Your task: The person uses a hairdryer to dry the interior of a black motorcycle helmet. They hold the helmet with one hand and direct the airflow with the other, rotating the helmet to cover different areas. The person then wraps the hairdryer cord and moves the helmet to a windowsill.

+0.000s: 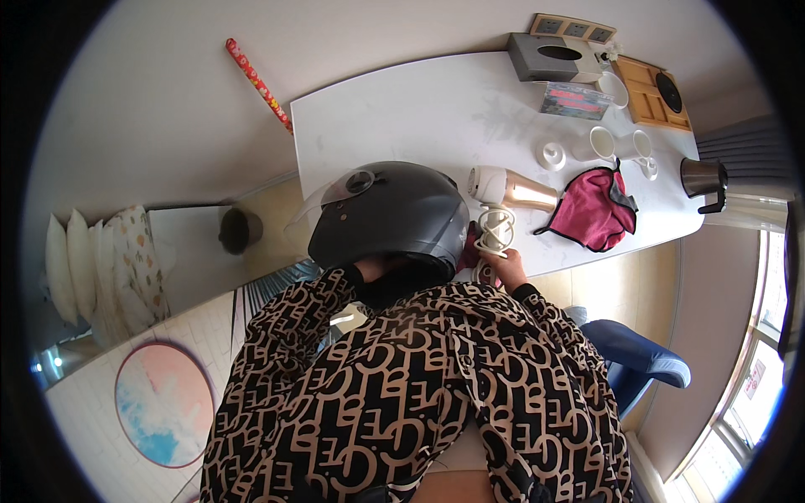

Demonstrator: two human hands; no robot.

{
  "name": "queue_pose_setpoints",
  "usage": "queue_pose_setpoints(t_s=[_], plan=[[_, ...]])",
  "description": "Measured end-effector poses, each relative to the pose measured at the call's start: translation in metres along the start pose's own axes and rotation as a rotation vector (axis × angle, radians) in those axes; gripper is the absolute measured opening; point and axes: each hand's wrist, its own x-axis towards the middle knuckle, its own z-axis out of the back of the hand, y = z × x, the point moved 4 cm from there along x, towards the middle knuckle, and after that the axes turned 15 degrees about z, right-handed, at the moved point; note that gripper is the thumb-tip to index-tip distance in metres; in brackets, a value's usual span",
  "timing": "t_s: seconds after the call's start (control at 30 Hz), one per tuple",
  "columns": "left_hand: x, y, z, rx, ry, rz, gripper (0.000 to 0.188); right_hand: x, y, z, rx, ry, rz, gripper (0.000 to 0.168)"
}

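Note:
A matte black motorcycle helmet [396, 214] lies on the white table before me, its clear visor [308, 201] towards the left. My left hand [371, 270] is at the helmet's lower rim, and its fingers go out of sight at the dark opening. Right of the helmet is a white and gold hair dryer [519, 187], with its white cord [495, 231] looped about the handle. My right hand [508, 267] has its fingers on the lower end of that cord. Some dark pink cloth [468, 248] shows between helmet and cord.
A pink cloth with black edging [591, 210] lies right of the dryer. Beyond it stand white mugs [602, 143], a lid [551, 156], a tissue box [544, 58], a wooden tray [651, 91] and a kettle [703, 179]. A blue chair [629, 352] is at my right.

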Motion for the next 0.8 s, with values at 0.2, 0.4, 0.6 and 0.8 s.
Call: queue_pose_setpoints(t_s=[0.2,0.4,0.6,0.8], plan=[[0.021,0.039,-0.047,0.123,-0.197,-0.192,0.038,0.003,-0.011,0.001,0.052,-0.015,0.017,0.027],[0.031,0.046,-0.06,0.23,-0.329,-0.353,0.031,0.0,-0.006,0.0,0.054,-0.006,-0.037,0.026],[0.049,0.031,-0.045,0.263,-0.46,-0.351,0.029,0.001,-0.006,-0.001,0.072,-0.022,0.001,0.03],[0.046,-0.056,0.026,0.083,-0.606,-0.156,0.038,0.001,-0.003,0.002,0.058,0.015,-0.113,0.029]])
